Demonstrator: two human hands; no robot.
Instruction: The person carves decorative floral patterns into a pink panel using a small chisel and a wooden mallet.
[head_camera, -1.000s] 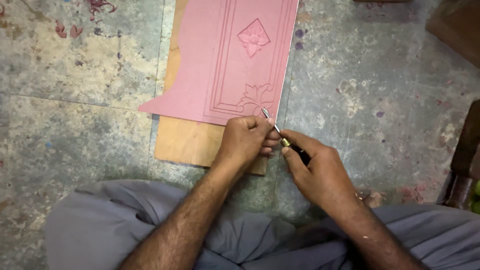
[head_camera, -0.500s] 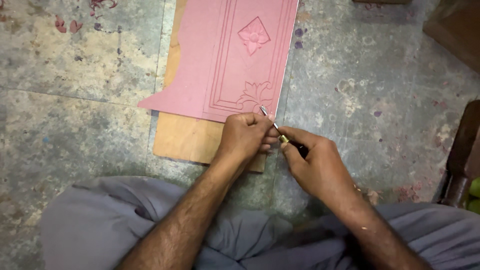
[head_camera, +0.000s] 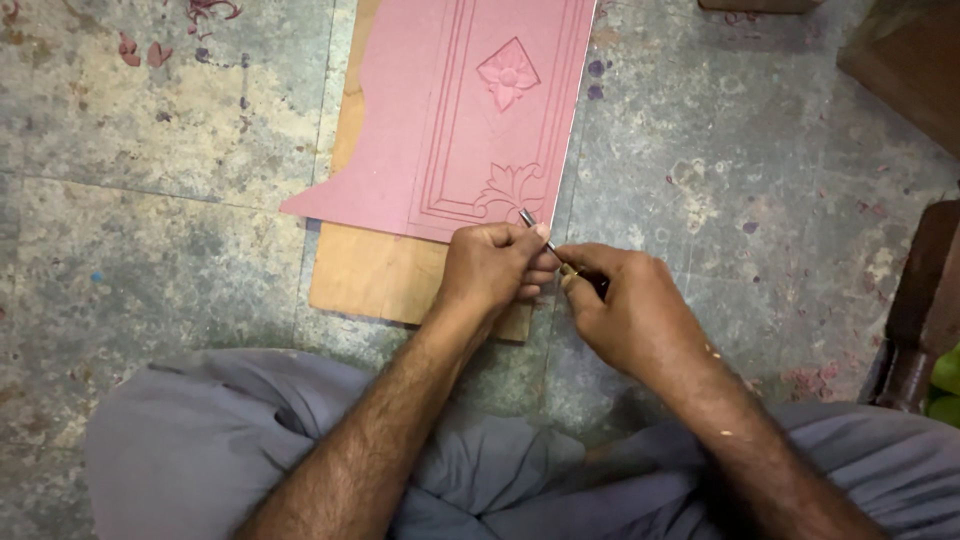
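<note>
Both our hands meet at the pink carved panel's (head_camera: 470, 120) 5 o'clock corner: our left hand (head_camera: 492, 270) curls closed around the carving tool's (head_camera: 535, 230) metal shaft, our right hand (head_camera: 625, 310) grips its handle. Since a second ago, the tool has barely shifted. The panel lies on a plywood board (head_camera: 375, 275).

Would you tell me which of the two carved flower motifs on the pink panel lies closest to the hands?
The leafy corner motif at the pink panel's lower edge, just above the left hand and the tool tip. The diamond-framed flower sits farther up.
</note>
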